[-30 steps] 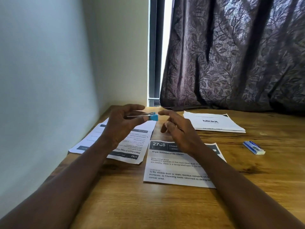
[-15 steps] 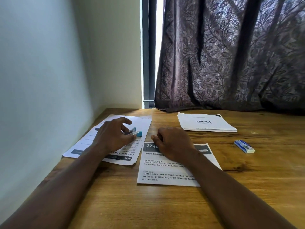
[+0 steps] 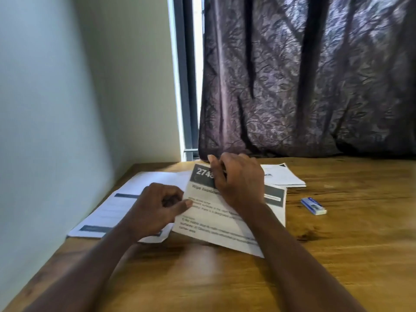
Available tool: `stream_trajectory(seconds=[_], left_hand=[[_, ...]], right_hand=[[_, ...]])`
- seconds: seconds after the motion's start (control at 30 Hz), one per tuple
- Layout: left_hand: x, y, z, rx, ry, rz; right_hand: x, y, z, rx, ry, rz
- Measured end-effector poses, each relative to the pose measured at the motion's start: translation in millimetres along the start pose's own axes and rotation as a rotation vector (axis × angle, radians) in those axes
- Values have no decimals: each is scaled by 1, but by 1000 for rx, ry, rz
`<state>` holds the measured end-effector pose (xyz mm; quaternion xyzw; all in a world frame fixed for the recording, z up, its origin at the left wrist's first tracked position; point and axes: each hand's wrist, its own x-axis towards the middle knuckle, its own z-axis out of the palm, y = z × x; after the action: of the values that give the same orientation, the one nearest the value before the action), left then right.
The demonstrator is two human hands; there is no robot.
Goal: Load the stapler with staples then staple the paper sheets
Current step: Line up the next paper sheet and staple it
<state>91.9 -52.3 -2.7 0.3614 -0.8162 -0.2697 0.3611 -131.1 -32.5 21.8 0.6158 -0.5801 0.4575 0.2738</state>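
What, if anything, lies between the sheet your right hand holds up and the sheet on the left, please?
Only the left hand: it rests on the left sheet, its thumb at the edge of the lifted sheet, whose top the right hand grips. No stapler is visible; that hand may hide it.

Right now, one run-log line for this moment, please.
right hand: grips printed sheet top; left hand: pinches its left edge; printed sheet: tilted off table; staple box: on table

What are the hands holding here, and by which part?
Both hold the printed sheet: right hand grips its top edge, left hand pinches its left edge.
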Motion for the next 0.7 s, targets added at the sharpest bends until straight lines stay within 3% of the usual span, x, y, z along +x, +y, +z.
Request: stream_trajectory(seconds=[0.17,0.3,0.4,0.47,0.57,0.7], left_hand=[[22,-4,-1,-20,263,-33],[69,-2,13,-66,392,-90],[115,7,43,-335,415,-201],[140,14,62,-442,395,-238],[171,13,91,-444,352,-223],[190,-6,125,-272,325,-221]], right_hand=[[5,46,-15,30,46,197],[12,121,-36,-56,-118,320],[9,172,-49,38,-278,467],[-4,191,-52,77,-288,541],[-20,204,-44,24,-334,652],[-23,210,-28,-18,-383,638]])
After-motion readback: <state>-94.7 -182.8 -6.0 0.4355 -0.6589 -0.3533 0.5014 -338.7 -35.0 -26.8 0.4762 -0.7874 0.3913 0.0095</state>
